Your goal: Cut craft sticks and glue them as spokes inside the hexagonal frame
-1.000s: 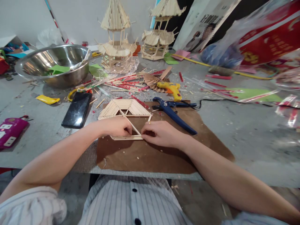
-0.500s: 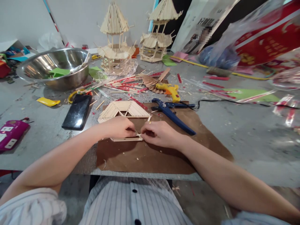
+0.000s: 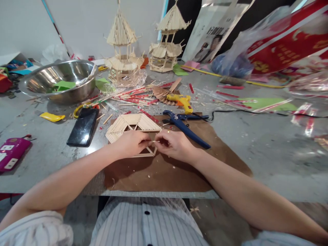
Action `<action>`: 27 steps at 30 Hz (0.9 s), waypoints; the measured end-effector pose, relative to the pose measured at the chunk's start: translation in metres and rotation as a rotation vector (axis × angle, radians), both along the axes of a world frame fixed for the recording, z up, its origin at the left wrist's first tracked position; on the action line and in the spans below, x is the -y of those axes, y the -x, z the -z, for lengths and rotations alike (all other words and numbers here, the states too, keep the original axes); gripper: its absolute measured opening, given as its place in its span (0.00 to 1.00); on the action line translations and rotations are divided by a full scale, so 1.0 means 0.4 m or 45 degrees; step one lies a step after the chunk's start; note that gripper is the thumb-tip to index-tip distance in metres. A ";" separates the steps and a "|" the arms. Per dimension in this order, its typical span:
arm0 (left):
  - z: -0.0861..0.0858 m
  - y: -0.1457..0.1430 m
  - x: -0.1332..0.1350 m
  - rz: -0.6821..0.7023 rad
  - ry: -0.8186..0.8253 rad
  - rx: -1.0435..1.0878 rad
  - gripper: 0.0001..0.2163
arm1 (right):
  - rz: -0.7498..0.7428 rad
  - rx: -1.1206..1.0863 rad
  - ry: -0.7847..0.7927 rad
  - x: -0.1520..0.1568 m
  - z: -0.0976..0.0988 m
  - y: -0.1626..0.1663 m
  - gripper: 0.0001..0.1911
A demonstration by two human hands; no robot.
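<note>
My left hand (image 3: 135, 142) and my right hand (image 3: 173, 144) meet with pinched fingers above a flat frame of thin wooden sticks (image 3: 139, 121). Between the fingertips a short pale wooden stick (image 3: 154, 141) spans from one hand to the other. The frame lies on a brown sheet (image 3: 164, 174). Its far and left panels are covered with rows of sticks, while the near right part shows bare struts. My hands and wrists hide some of its near side. To the right, blue-handled cutters (image 3: 186, 128) rest on the sheet.
A black phone (image 3: 83, 126), a yellow-handled cutter (image 3: 52, 117) and a magenta case (image 3: 14, 152) lie left. Behind are a steel bowl (image 3: 57, 82), a yellow glue gun (image 3: 181, 101), loose sticks (image 3: 138, 96) and two stick pagodas (image 3: 121, 37) (image 3: 169, 44). A black cord (image 3: 238, 110) runs right.
Both hands have lifted slightly off the frame's near edge, and the short stick now shows between their fingertips. The camera view has shifted a little.
</note>
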State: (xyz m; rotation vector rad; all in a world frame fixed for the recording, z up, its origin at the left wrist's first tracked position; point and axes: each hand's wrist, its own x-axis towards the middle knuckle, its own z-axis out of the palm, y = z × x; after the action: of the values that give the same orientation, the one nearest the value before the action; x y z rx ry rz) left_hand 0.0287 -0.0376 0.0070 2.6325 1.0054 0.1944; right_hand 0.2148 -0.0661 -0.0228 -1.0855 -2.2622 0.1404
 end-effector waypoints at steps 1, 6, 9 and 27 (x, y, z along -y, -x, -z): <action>-0.001 -0.001 0.001 0.000 0.000 0.023 0.14 | 0.009 -0.016 -0.021 -0.001 0.001 0.000 0.04; -0.008 -0.006 0.004 -0.020 -0.070 0.048 0.16 | 0.045 -0.059 -0.053 -0.003 0.000 0.004 0.05; -0.006 -0.005 0.004 -0.027 -0.122 0.014 0.17 | 0.056 -0.082 -0.070 -0.002 -0.003 0.006 0.05; 0.000 0.010 -0.026 -0.255 -0.086 0.196 0.18 | 0.645 0.176 0.084 -0.027 -0.104 -0.081 0.14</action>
State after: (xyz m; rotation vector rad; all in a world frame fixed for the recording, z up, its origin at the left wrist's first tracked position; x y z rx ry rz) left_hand 0.0248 -0.0271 0.0069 2.5269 1.2264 0.4764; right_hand 0.2474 -0.0554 0.0189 -1.7092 -2.0332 -0.0714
